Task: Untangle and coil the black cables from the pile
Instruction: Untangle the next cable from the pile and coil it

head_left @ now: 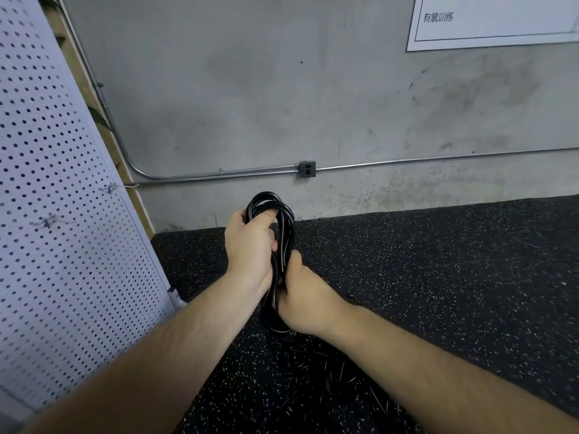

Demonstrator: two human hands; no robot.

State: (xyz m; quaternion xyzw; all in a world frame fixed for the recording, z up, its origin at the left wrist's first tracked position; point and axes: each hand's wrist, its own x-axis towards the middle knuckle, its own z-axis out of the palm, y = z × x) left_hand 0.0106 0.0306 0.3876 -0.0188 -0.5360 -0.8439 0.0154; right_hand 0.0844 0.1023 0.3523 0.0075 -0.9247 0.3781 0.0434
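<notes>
A black cable (283, 223) is wound into a long narrow coil of several loops, held upright in front of me above the floor. My left hand (250, 249) grips the coil's upper half, fingers wrapped through the top loop. My right hand (300, 296) is closed around the lower half, and the coil's bottom bend shows just below it. On the floor under my right forearm lies a loose pile of black cables (338, 374), hard to make out against the dark surface.
The floor is black speckled rubber matting (438, 277). A grey concrete wall (313, 89) with a metal conduit and an outlet box (307, 169) stands close ahead. A white perforated panel (56, 214) leans at my left. A white sign (492, 20) hangs top right.
</notes>
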